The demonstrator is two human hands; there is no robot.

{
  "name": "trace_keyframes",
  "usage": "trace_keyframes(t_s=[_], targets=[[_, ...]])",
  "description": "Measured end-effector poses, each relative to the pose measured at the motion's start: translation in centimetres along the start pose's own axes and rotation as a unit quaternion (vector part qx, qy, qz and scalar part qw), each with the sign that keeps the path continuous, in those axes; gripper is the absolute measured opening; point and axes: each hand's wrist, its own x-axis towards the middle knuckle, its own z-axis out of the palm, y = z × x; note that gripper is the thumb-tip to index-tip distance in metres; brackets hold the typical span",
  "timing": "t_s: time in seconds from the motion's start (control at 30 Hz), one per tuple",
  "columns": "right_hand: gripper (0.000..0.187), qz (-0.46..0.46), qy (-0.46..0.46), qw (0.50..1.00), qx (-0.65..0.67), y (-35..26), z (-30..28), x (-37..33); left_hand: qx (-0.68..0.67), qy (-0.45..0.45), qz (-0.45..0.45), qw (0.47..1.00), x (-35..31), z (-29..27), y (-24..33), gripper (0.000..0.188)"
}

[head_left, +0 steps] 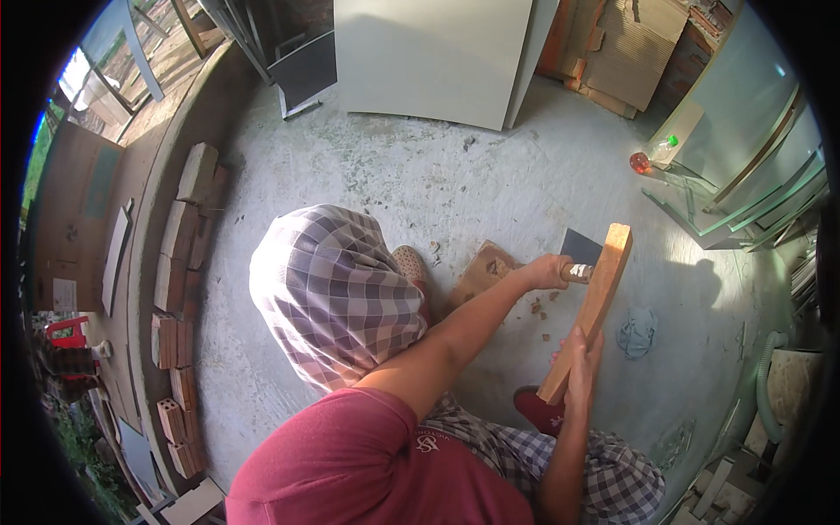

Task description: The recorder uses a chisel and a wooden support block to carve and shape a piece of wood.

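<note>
My left hand [549, 273] is closed round the handle of a wooden-handled tool [578, 273] with a pale band near its end. The tool's far end meets or passes behind a squared wooden bar [604, 280], so its kind is hidden. My right hand [581, 363] grips the lower part of this bar, which slants up and away to the right. Below my left hand lies a brown wooden board [484, 273] with a worn top. Beside it a dark grey flat piece [583, 246] shows partly behind the bar; I cannot tell what it is.
Small brown chips [538, 306] lie on the concrete floor, near a crumpled bluish cloth [637, 332]. Glass sheets [735, 131] lean at the right, beside a bottle with red liquid [640, 163]. Large pale panels [429, 61] stand ahead. Bricks [179, 236] line the left ledge.
</note>
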Motion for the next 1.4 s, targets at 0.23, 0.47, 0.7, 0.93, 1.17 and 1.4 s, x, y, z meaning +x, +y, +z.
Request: trace_keyframes(t_s=[0.23, 0.47, 0.7, 0.93, 1.17, 1.4], targets=[[0.063, 0.025, -0.032, 0.999, 0.008, -0.9, 0.4, -0.2, -0.058, -0.008, -0.026, 0.998, -1.5, -0.5, -0.8, 0.024], [0.06, 0.011, -0.042, 0.999, 0.001, -1.5, 0.7, -0.5, -0.077, -0.002, -0.049, 0.996, -2.2, -1.2, -0.4, 0.026], [0.057, 0.045, -0.051, 0.997, 0.04, -0.3, 0.7, -0.1, -0.076, 0.131, -0.057, 0.987, -2.8, -0.7, 0.5, 0.033], [0.057, 0.066, -0.06, 0.995, 0.046, -0.7, -1.4, 0.9, -0.059, 0.159, -0.062, 0.984, -2.2, 0.9, 0.3, 0.028], [0.062, -0.12, 0.114, 0.978, 0.126, -4.3, -2.8, 1.3, -0.034, 0.188, -0.075, 0.979, -1.6, 0.7, -0.4, 0.025], [0.05, -0.017, -0.094, 0.995, -0.027, -2.3, -1.1, 1.8, -0.055, 0.212, -0.1, 0.971, -1.3, -0.8, 0.4, 0.025]])
